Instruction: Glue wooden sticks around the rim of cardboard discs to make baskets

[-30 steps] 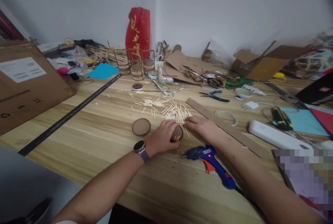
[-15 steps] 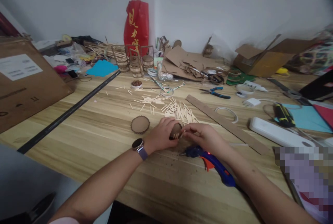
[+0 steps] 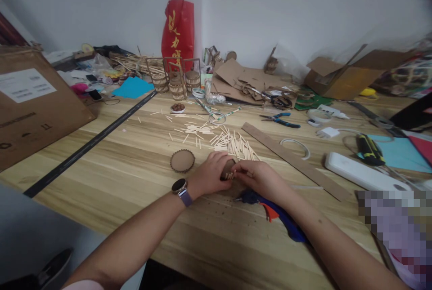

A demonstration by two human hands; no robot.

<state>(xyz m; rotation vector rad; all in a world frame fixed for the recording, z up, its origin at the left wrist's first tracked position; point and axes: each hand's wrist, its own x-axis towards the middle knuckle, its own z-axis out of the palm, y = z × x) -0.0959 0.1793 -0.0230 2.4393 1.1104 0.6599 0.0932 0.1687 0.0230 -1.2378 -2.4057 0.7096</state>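
Note:
My left hand (image 3: 212, 173) is closed around a small round cardboard piece (image 3: 228, 168) with short wooden sticks along its near edge. At that edge, the fingertips of my right hand (image 3: 253, 175) pinch a short wooden stick (image 3: 233, 173), mostly hidden by the fingers. A blue glue gun (image 3: 293, 228) with an orange trigger lies partly under my right wrist and forearm. Left of my hands, a second cardboard disc (image 3: 182, 161) with a dark ridged rim lies flat. Just beyond my hands is a loose pile of short wooden sticks (image 3: 232, 142).
A cardboard strip (image 3: 293, 162) lies to the right, with a white power strip (image 3: 364, 172) beyond it. Blue-handled pliers (image 3: 280, 119), a bowl of brown beads (image 3: 177, 108) and small stick baskets (image 3: 177, 85) stand farther back. A large carton (image 3: 40, 110) is at left.
My right hand has moved slightly left, bringing its pinched fingertips against the edge of the cardboard piece. Its forearm now covers more of the glue gun. My left hand stays in place.

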